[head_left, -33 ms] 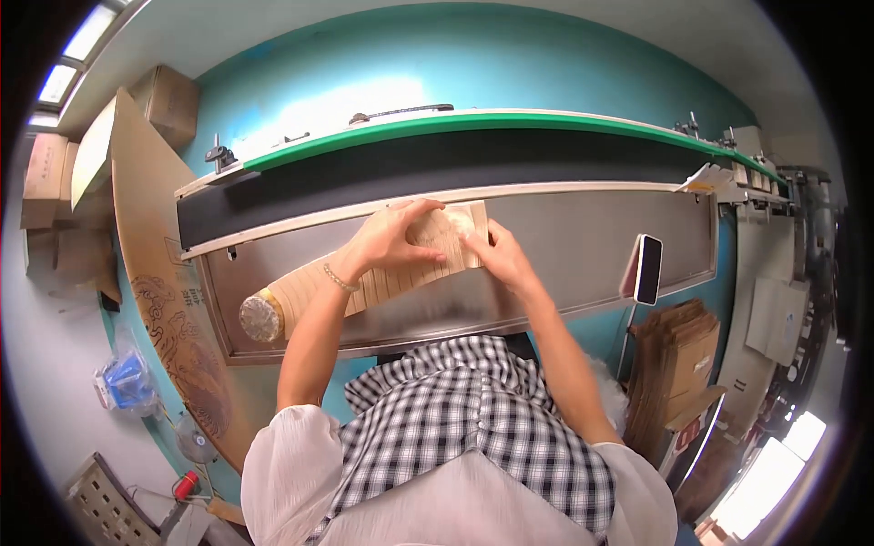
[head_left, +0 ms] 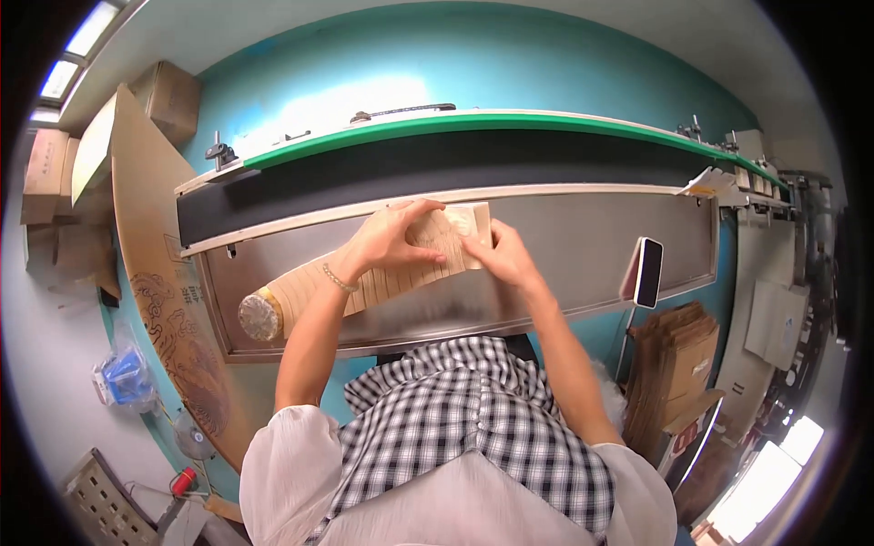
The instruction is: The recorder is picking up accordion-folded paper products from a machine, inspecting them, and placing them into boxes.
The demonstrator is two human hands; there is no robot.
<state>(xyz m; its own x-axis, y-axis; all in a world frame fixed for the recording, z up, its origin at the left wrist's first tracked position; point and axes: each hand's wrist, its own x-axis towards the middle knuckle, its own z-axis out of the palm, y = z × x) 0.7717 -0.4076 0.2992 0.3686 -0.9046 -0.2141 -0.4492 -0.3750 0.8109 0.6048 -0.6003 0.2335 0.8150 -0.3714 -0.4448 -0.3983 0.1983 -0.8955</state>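
A long overlapping row of thin tan paper-like pieces (head_left: 378, 284) lies slantwise on the metal tray table (head_left: 583, 246). Their exact kind I cannot make out. My left hand (head_left: 398, 238), with a beaded bracelet at the wrist, spans the row near its right end, fingers at the far edge and thumb at the near one. A pale patch shows on the pieces between the two hands. At the very end, my right hand (head_left: 503, 255) pinches the last piece between thumb and fingers. Against the row's left end lies a clear round container (head_left: 260, 318) with a yellowish band.
Behind the tray runs a black conveyor belt (head_left: 546, 164) with a green-edged rail (head_left: 510, 118). A phone (head_left: 647, 272) stands on a holder at the right front. Flattened cardboard (head_left: 674, 364) is stacked beyond it. A large cardboard sheet (head_left: 159, 273) leans at the left.
My right hand and the end piece have shifted very slightly to the right. My left hand stays on the row.
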